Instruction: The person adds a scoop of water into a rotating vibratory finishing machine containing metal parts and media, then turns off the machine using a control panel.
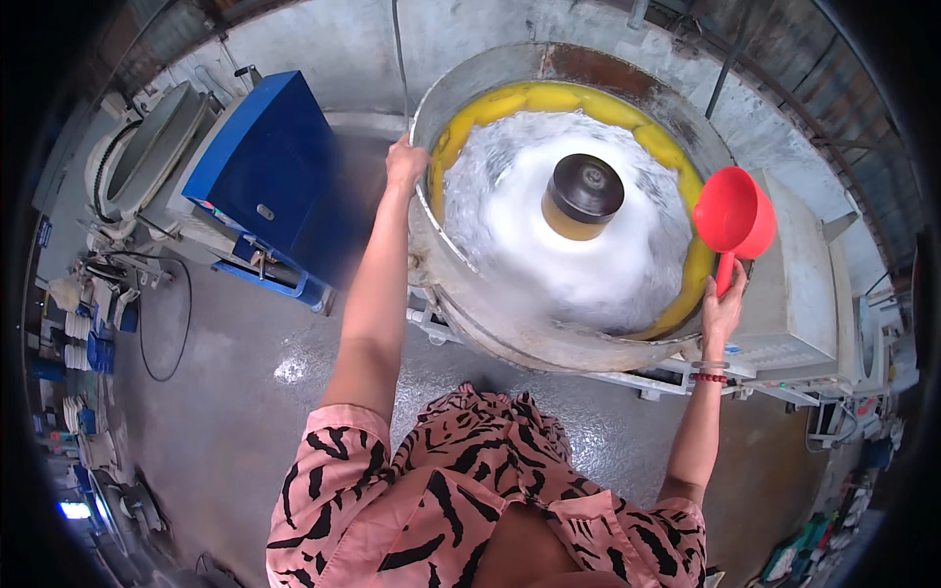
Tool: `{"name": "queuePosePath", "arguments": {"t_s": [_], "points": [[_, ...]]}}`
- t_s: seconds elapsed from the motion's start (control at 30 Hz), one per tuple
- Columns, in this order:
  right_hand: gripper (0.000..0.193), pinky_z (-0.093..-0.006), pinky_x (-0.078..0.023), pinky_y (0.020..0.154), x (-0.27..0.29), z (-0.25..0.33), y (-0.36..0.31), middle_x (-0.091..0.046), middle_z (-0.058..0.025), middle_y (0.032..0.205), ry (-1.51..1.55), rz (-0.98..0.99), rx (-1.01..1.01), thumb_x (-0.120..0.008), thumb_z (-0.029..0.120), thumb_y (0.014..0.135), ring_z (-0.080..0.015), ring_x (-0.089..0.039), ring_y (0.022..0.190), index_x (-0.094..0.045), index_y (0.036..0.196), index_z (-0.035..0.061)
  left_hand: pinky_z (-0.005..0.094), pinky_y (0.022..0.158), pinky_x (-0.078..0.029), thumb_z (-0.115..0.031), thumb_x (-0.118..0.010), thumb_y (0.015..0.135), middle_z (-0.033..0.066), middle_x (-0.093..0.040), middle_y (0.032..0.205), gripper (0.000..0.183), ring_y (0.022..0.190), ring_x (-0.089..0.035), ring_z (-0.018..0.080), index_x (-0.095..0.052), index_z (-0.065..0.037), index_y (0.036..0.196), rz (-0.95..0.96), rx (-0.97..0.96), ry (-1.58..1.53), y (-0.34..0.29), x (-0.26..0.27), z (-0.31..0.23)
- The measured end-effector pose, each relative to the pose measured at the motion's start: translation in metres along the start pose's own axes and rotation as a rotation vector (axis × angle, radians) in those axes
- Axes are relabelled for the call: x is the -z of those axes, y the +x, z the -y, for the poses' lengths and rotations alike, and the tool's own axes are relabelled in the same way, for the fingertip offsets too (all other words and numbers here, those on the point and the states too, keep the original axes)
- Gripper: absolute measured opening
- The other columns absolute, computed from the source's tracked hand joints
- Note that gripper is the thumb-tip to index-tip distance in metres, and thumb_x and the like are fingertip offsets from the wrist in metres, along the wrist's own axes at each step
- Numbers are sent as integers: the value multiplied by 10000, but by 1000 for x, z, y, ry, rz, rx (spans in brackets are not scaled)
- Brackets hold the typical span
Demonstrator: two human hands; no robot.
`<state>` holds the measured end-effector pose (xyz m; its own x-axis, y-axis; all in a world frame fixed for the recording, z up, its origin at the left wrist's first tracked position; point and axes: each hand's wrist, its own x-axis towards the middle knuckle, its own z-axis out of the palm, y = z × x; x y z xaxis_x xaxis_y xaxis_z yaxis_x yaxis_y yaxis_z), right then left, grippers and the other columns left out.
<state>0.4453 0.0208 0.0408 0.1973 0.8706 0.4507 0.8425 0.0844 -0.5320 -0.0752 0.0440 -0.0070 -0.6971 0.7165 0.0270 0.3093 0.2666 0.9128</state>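
A large round metal tub with a yellow lining stands in front of me. Inside it lies whitish, foamy material, blurred around a dark-capped centre post. My left hand grips the tub's left rim, fingers curled over the edge. On the right, my right hand is closed around the handle of a red plastic dipper. The dipper is held up by the tub's right rim, its bowl tilted toward me; no contents show in it.
A blue-panelled machine stands left of the tub, with a round metal drum beyond it. At right is a pale box-shaped machine. The grey floor looks wet, and a dark cable loops across it.
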Motion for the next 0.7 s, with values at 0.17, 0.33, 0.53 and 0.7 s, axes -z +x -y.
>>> {"name": "queuePosePath", "arguments": {"t_s": [0.17, 0.33, 0.53, 0.7], "points": [[529, -420, -417, 746, 2, 6, -1, -588, -148, 984, -10, 68, -76, -555, 198, 758, -343, -566, 874, -319, 1231, 201, 329, 793, -427, -61, -580, 577, 156, -618, 925, 424, 899, -585, 267, -581, -23, 999, 35, -11, -69, 5, 3, 7], [529, -413, -415, 756, 2, 6, -2, -585, -167, 979, -1, 53, -72, -558, 200, 755, -346, -564, 877, -326, 1230, 197, 341, 786, -428, -74, -542, 593, 169, -617, 915, 407, 897, -584, 281, -586, -39, 996, 23, -77, -17, -2, 4, 1], [518, -409, -416, 750, 2, 6, -3, -591, -160, 955, 54, 25, -55, -570, 204, 745, -328, -570, 864, -352, 1215, 196, 335, 775, -432, -65, -516, 589, 157, -616, 917, 461, 891, -582, 272, -574, -81, 1046, -31, -30, 149, -13, 8, -16], [515, -420, -417, 724, 3, 9, -3, -599, -142, 897, -32, 82, -91, -587, 220, 727, -319, -575, 831, -378, 1197, 203, 316, 777, -428, -44, -532, 577, 140, -618, 927, 506, 884, -587, 234, -558, -76, 1082, -38, -17, 183, -8, 8, -12]]}}
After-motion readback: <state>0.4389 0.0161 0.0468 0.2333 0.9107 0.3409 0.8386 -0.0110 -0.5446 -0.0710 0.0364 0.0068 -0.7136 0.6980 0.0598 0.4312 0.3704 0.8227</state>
